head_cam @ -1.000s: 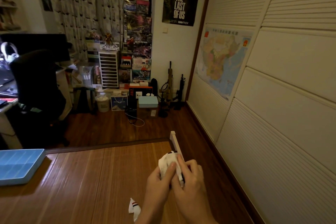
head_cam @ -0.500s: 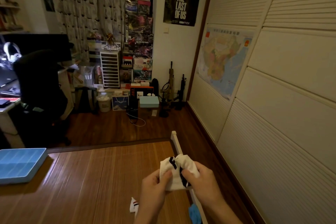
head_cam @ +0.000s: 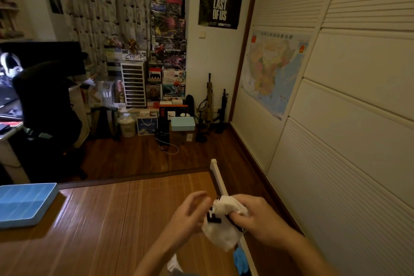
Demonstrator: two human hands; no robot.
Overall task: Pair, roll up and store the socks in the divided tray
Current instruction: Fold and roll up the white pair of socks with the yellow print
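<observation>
The left hand [head_cam: 190, 216] has let go since half a second ago. Back then both hands pinched the white sock bundle [head_cam: 220, 231]. Now the left fingers [head_cam: 197, 196] are off it, loosely bent and spread. They look blurry and seem to hold nothing.

The right hand [head_cam: 261, 219] grips the top of the bundle, with its fingers curled round it. The bundle hangs down from those fingers, between the two hands. Its long way runs up and down, a little tilted. The end with the black marks is up by the right fingers. The round end points down at the bamboo mat [head_cam: 112, 219].

With one hand holding it, I think the roll could come undone. It could also slip and fall past the white rail [head_cam: 218, 177] just under the right fingers. The blue divided tray [head_cam: 22, 223] is far off, to the left of the left fingers, so carrying a loose roll there is risky. A loose white sock [head_cam: 174, 264] lies below the left hand.
</observation>
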